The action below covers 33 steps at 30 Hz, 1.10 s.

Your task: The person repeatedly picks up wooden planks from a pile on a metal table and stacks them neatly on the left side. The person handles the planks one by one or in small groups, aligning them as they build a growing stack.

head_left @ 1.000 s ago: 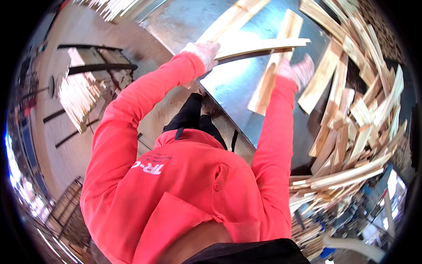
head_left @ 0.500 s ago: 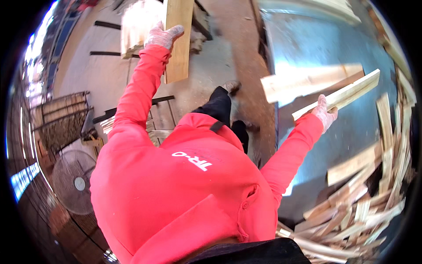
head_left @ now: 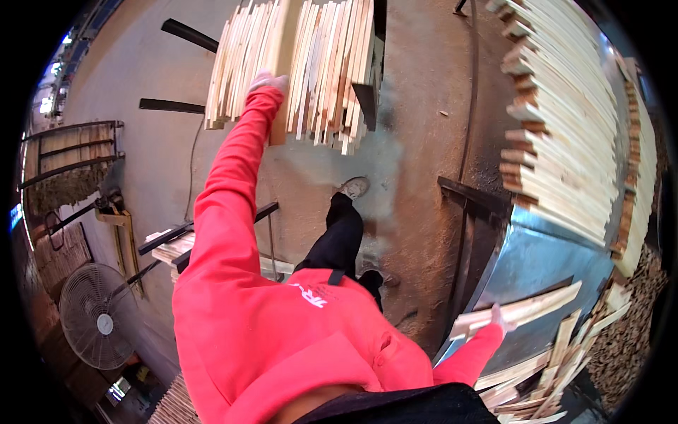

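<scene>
At the upper left, my gloved left hand point(head_left: 268, 81) is closed round the edge of a long wooden board point(head_left: 280, 126). That board lies lengthwise over or among a stack of upright wooden strips point(head_left: 332, 71); whether it rests on them I cannot tell. My gloved right hand point(head_left: 503, 322), off to the lower right, grips a pale wooden board point(head_left: 540, 304) above a metal table point(head_left: 558, 247). Another board appears to lie directly against that one. Most of the right hand's fingers are hidden behind the wood.
Rows of stacked strips point(head_left: 565, 127) cover the table's far part. Loose offcuts point(head_left: 558, 367) pile up at its near right side. Dark metal bars point(head_left: 173, 106) jut out beside the left stack. A fan point(head_left: 102, 321) stands at the lower left.
The view has swung, bringing the strip stack and the table's far rows into fuller sight. My left hand's board now lines up with the stack. My right hand sits lower in the picture, still gripping its board.
</scene>
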Motion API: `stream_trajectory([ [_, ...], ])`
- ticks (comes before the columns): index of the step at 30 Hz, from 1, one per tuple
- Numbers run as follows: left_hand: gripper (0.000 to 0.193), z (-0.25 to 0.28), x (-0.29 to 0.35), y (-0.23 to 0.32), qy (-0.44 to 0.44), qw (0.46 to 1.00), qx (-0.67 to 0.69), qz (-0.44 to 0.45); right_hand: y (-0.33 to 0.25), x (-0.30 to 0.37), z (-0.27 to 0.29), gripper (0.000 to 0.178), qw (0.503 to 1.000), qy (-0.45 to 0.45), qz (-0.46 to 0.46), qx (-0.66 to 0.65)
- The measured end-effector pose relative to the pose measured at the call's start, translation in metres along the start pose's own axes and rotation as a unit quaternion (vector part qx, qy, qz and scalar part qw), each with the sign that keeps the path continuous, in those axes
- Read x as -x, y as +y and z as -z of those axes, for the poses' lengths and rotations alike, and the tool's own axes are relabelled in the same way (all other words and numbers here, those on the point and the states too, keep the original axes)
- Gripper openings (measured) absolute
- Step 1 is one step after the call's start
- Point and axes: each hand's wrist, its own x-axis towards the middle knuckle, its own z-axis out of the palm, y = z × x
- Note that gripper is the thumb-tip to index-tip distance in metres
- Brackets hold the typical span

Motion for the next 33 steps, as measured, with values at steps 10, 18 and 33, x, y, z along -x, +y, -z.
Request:
stream_trajectory([
  [10, 0.063, -0.139, -0.059, 0.01, -0.114, 0.962, -0.107, -0.226, 0.041, 0.066, -0.033, 0.102, 0.814, -0.189, 0.07, -0.544],
  [18, 0.045, -0.025, 0.335, 0.09, -0.351, 0.797, 0.336, -0.359, 0.004, 0.112, -0.017, 0.092, 0.361, -0.423, 0.086, -0.827],
  [33, 0.078, -0.142, 0.627, 0.205, -0.318, 0.752, -0.056, -0.574, 0.256, -0.11, 0.077, 0.087, 0.954, 0.267, 0.063, -0.119],
])
